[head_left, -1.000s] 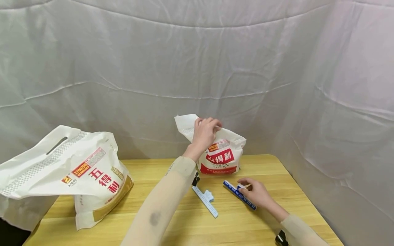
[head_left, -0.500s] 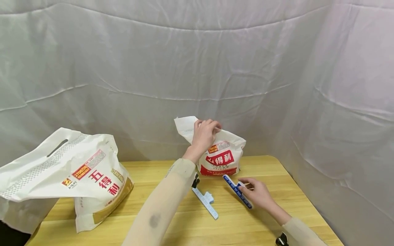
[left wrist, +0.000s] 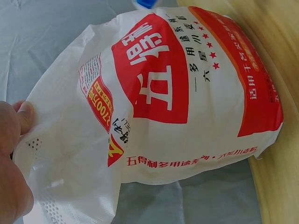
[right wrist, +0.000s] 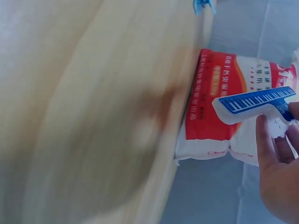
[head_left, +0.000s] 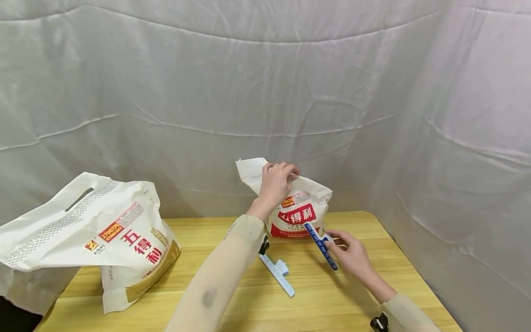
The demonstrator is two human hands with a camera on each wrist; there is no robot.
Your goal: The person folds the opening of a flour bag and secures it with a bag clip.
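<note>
At the table's back, a white flour bag with red print (head_left: 297, 214) stands with its top folded over. My left hand (head_left: 275, 186) grips that folded top, fingers over the back edge; in the left wrist view, the thumb presses the bag's white upper part (left wrist: 60, 126). A long blue bag clip (head_left: 321, 246) is held by its handle in my right hand (head_left: 351, 255), raised above the table in front of the bag's lower right. The right wrist view shows the blue clip (right wrist: 254, 102) before the bag's red panel. A light blue bag clip (head_left: 277, 274) lies on the table between my arms.
A larger white flour bag (head_left: 128, 240) with a tan base stands at the left, its handled top drooping left. Grey cloth (head_left: 265, 92) hangs behind and to the right of the wooden table (head_left: 232, 309).
My right hand has lifted the blue clip off the table and moved it up toward the red-printed bag. My left hand keeps its grip on the bag's top.
</note>
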